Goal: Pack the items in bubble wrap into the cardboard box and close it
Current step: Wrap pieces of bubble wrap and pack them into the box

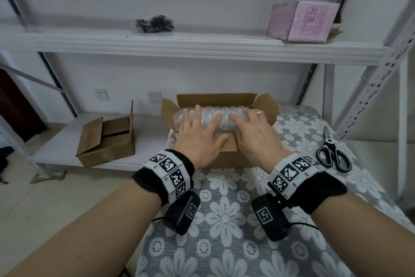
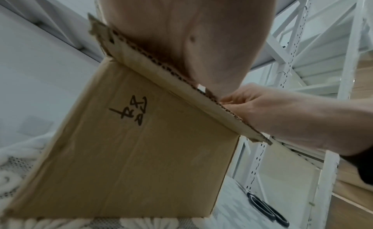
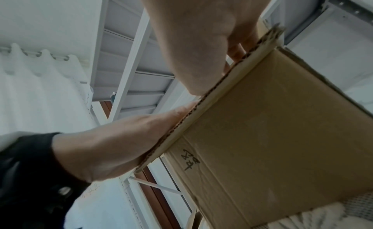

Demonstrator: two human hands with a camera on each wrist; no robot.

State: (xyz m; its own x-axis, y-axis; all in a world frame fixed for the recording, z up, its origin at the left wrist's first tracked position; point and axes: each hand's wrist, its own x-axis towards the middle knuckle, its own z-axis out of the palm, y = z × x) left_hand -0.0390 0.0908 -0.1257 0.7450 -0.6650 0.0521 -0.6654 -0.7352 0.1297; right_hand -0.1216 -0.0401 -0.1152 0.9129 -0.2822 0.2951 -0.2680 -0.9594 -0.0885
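From the head view, both the left hand and right hand lie flat, fingers straight, on the bubble-wrapped bundle inside the open box — its long axis runs left to right, directly under the fingertips. Both wrist views show only palms over the near flap, fingers hidden.

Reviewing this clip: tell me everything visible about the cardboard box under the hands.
The cardboard box is plain brown corrugated card and stands upright on the floral-patterned tablecloth. Its far and side flaps are raised; the near flap is folded inward under both palms. A bubble-wrapped bundle lies lengthwise inside, filling most of the opening. The left hand and right hand press down on the bundle with spread fingers. Black handwritten marks show on the near wall; I cannot read them.
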